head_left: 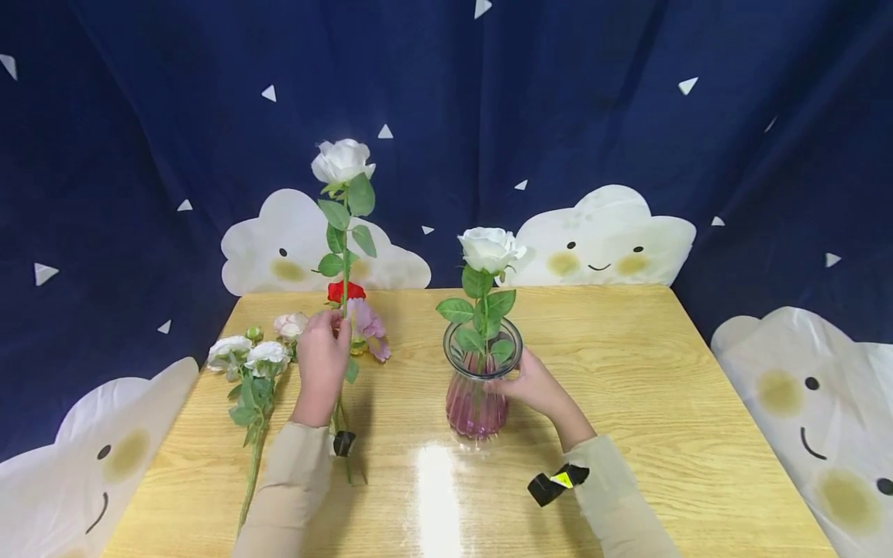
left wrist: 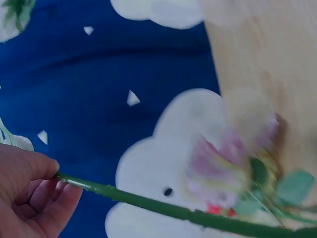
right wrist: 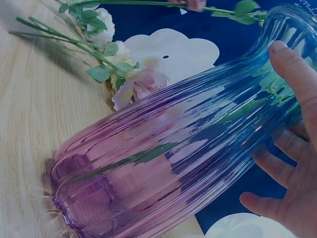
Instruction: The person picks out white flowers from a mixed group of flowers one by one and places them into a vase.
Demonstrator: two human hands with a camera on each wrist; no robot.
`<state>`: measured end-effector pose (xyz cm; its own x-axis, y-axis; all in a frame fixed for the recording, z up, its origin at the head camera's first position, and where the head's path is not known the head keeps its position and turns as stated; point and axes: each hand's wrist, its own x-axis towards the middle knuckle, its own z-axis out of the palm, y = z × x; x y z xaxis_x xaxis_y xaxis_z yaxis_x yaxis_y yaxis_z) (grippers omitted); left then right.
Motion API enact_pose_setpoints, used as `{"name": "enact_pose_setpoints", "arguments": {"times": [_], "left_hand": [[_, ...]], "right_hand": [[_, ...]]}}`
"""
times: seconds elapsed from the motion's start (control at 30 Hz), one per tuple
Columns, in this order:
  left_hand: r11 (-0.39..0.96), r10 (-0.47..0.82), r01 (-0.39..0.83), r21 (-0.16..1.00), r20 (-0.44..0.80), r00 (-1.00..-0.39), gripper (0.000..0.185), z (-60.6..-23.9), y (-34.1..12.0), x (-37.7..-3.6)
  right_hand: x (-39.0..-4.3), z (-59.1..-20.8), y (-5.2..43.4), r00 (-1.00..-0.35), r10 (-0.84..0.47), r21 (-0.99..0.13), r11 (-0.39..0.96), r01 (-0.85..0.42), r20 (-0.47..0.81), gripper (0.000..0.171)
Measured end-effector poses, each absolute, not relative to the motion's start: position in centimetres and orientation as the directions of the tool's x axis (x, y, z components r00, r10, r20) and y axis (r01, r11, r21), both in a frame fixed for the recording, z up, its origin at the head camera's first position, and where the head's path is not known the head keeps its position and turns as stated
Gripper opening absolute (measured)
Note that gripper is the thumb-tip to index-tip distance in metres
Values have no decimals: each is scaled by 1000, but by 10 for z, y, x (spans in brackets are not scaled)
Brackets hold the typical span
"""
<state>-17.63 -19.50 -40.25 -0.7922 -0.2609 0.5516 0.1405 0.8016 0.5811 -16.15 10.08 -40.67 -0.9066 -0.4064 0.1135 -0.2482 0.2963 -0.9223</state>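
My left hand (head_left: 322, 353) grips the green stem (left wrist: 158, 206) of a tall white rose (head_left: 341, 161) and holds it upright above the wooden table (head_left: 663, 372), left of the vase. My right hand (head_left: 526, 381) wraps round the neck of a ribbed pink glass vase (head_left: 477, 403), also seen close up as the vase (right wrist: 163, 158) in the right wrist view with my fingers (right wrist: 292, 148) on its flared upper part. A second white rose (head_left: 491, 248) stands in the vase.
Several loose flowers lie at the table's left: white blooms (head_left: 247, 355), a pink one (head_left: 366, 319) and a red one (head_left: 345, 291). A dark blue curtain with white cloud shapes (head_left: 603, 236) surrounds the table.
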Motion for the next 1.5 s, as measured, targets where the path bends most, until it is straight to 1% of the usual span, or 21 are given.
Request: {"name": "enact_pose_setpoints", "arguments": {"times": [0.13,0.23,0.33,0.5,0.57,0.9,1.03,1.33,1.5], "left_hand": [[766,-234,200,611,555,-798,17,-392,-177,-180],[745,-207,253,617,575,-791,15,-384,-165,-182],[723,-186,315,615,612,-769,13,-376,-153,-184],[697,-160,409,589,683,-712,10,-358,-136,-186],[684,-150,436,585,698,-700,11,-352,-130,-186],[572,-93,547,612,711,-697,12,-320,-98,-181],[557,-69,576,598,724,-686,13,-309,-88,-179],[574,-32,658,487,816,-577,10,-284,-79,-177],[567,-22,689,452,844,-536,10,-270,-74,-177]], "right_hand": [[-161,-408,100,-906,-408,-921,298,-252,116,75],[-161,-409,100,-905,-408,-920,299,-255,118,74],[-161,-409,100,-906,-408,-917,305,-256,117,74],[-160,-408,100,-905,-410,-916,311,-254,112,74],[-160,-407,100,-905,-411,-915,313,-255,112,74],[-160,-406,100,-906,-408,-914,314,-255,113,75],[-160,-405,100,-906,-408,-915,313,-253,111,75],[-160,-404,99,-909,-406,-917,320,-241,97,73],[-160,-404,99,-908,-408,-911,334,-242,91,72]]}}
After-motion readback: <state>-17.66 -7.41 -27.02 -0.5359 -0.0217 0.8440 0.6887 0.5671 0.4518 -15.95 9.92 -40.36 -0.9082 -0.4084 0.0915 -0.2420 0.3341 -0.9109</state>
